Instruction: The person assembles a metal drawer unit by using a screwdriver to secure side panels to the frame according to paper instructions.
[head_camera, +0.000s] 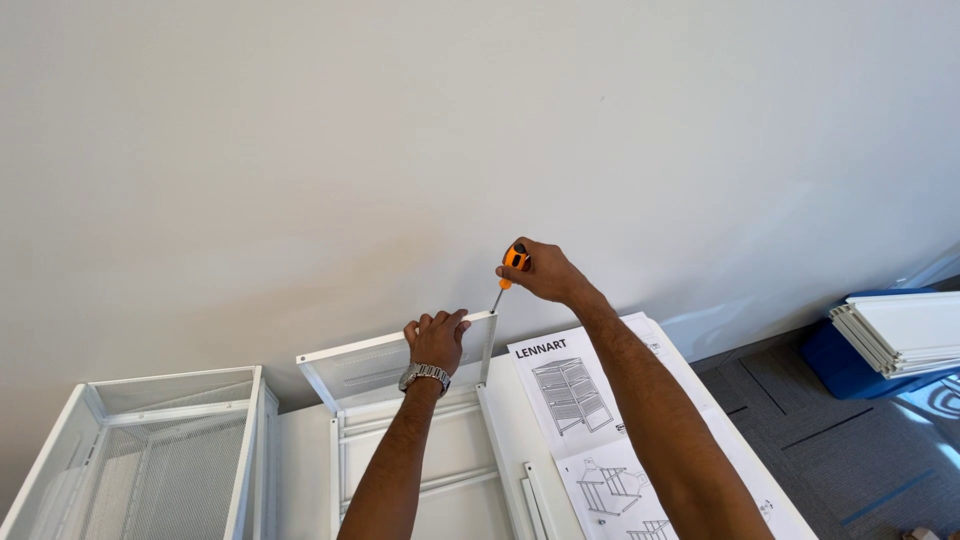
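Pale wall behind frame, screwdriver, leaflet.

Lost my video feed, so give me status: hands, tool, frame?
Left hand grips white frame top edge. Right hand holds orange screwdriver, tip at frame's corner. Nothing blocking.

Left of the paper instruction sheets stands a white mesh basket, and far right of them white panels lie stacked on a blue box.
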